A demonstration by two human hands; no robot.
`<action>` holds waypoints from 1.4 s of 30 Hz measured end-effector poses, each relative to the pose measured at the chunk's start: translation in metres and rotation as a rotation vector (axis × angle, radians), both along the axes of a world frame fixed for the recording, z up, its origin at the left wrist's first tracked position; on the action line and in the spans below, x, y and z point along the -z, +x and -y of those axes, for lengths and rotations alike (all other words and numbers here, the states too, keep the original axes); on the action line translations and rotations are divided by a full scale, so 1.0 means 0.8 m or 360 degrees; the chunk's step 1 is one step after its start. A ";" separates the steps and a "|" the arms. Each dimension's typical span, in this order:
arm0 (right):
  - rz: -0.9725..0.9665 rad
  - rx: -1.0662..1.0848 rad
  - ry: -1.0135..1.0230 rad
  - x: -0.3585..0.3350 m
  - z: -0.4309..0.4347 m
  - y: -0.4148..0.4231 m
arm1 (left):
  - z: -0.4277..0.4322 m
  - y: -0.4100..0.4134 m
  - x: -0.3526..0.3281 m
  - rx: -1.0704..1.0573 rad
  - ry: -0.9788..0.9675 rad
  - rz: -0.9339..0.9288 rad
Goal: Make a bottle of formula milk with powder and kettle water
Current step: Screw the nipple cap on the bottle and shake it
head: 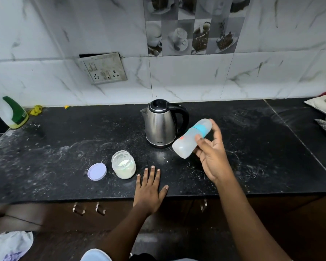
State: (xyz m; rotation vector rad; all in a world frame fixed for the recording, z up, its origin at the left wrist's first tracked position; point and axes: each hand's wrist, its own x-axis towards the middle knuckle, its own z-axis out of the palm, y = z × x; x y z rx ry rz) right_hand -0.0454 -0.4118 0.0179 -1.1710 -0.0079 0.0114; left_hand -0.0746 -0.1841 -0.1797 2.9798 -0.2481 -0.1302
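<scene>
Right hand (212, 157) grips bottle (191, 138), long axis tilted, base down-left toward jar (123, 164) | left hand (151, 187) flat, empty, nearer jar

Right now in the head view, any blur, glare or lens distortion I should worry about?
Head view: wide-angle bending curves the counter edge and wall tiles. The bottle in the right hand looks soft, likely motion blur. The kettle is sharp with mild steel reflections, the jar clear. Lower-left corner is smeared; light is even, shadows soft.
</scene>
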 end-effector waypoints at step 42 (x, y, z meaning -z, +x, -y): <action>0.0030 -0.0163 -0.0261 0.005 -0.005 0.006 | 0.000 0.001 0.003 -0.0005 -0.0015 0.0050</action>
